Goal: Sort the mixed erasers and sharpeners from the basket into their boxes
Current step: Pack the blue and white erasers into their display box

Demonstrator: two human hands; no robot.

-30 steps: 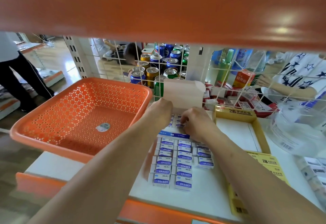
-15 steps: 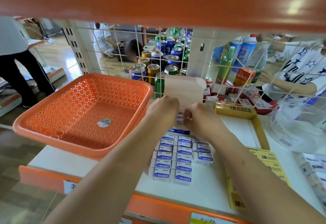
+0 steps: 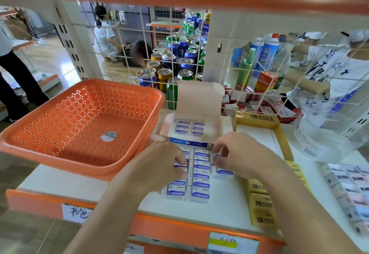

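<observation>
Both hands work over the loose erasers [image 3: 199,175] laid in rows on the white shelf [image 3: 225,209]. The left hand [image 3: 159,167] curls its fingers round an eraser at the rows' left edge. The right hand [image 3: 239,153] pinches another at their top right, though blur hides the detail. Just behind the rows stands the open eraser box [image 3: 196,104], lid upright, with more erasers packed inside. The orange basket [image 3: 60,153] sits to the left. A yellow tray box [image 3: 255,117] lies to the right, with a clear jar [image 3: 327,138] beyond it.
</observation>
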